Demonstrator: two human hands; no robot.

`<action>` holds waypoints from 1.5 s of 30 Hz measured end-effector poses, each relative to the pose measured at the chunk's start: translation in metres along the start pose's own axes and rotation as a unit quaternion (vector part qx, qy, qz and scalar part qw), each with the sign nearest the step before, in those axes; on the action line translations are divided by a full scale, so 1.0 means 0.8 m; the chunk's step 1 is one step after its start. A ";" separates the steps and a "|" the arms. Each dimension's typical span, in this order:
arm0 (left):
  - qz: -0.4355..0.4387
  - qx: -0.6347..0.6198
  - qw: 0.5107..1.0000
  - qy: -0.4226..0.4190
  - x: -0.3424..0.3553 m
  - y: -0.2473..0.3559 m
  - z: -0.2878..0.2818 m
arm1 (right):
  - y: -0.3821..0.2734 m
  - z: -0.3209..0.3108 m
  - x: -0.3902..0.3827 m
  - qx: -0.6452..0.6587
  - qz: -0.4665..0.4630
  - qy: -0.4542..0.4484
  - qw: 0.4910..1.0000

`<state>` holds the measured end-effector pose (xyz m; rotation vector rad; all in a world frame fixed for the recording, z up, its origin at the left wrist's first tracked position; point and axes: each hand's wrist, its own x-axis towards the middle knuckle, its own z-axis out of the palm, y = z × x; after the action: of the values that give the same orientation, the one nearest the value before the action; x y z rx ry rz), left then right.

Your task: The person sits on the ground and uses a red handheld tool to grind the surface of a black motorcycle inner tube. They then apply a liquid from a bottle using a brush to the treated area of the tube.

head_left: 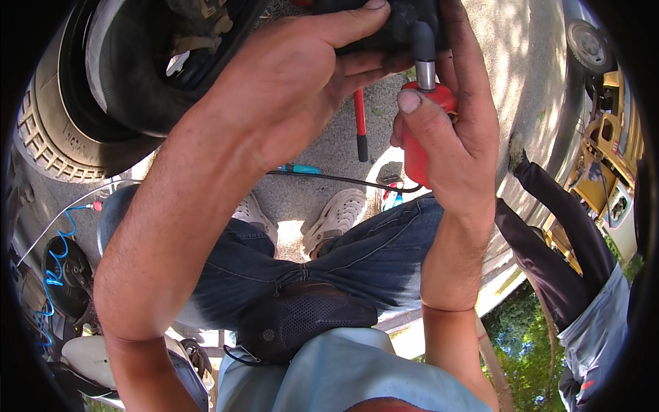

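At the top centre, my left hand [305,69] grips a black part [401,15], thumb across it and fingers beneath. My right hand [453,147] is closed round a red handheld tool [417,165] with a metal collar and dark rounded tip [423,41], which points up against the black part; a black hose runs from the tool's bottom. To the left of my hands are a tyre [58,158] and a dark curved wheel part [113,62]. Below them a red-handled tool [360,120] with a black end shows over the pavement.
A blue coiled hose [53,278] hangs at the left by a black round object [62,271]. A light blue item [302,169] is near my shoes [333,216]. At the right another person in dark trousers [570,268] is near yellow equipment [597,178] and a small wheel [587,42].
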<state>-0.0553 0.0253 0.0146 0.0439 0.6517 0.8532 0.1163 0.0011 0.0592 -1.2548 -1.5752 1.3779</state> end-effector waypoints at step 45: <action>-0.021 0.055 0.996 0.062 -0.021 0.015 0.027 | -0.005 0.005 0.003 -0.004 0.006 -0.004 1.000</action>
<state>-0.0593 0.0261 0.0442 0.0763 0.8133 0.7843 0.1106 0.0025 0.0622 -1.2668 -1.5832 1.3877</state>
